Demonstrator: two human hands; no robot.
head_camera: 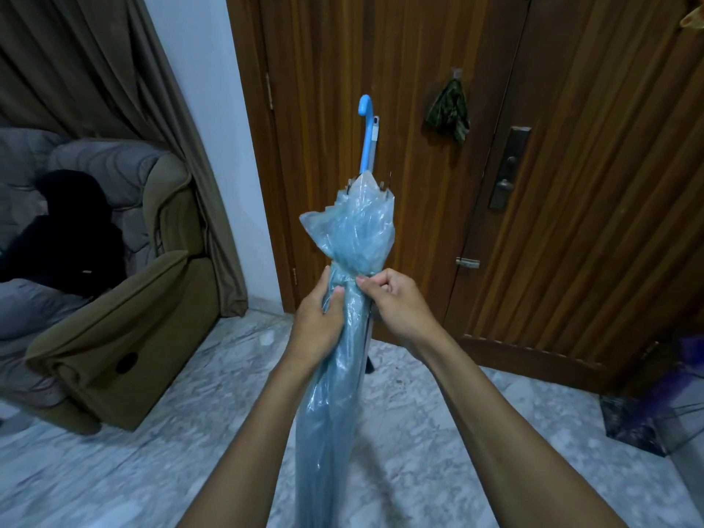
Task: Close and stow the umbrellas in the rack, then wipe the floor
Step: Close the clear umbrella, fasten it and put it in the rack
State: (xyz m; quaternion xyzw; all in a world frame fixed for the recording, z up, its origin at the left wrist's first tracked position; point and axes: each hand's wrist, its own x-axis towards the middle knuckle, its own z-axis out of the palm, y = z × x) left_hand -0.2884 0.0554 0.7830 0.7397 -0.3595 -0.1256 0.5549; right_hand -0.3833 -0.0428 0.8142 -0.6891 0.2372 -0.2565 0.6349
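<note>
Left hand (318, 318), right hand (396, 302), umbrella (348, 238) (furled)

Findings: no text, label, brand, number or sign is legible in the head view. The small white tag (376, 128) beside the handle of the blue umbrella (352, 238) is too small to read. The metal lock plate (508, 167) on the door (590, 222) bears no readable marking.
</note>
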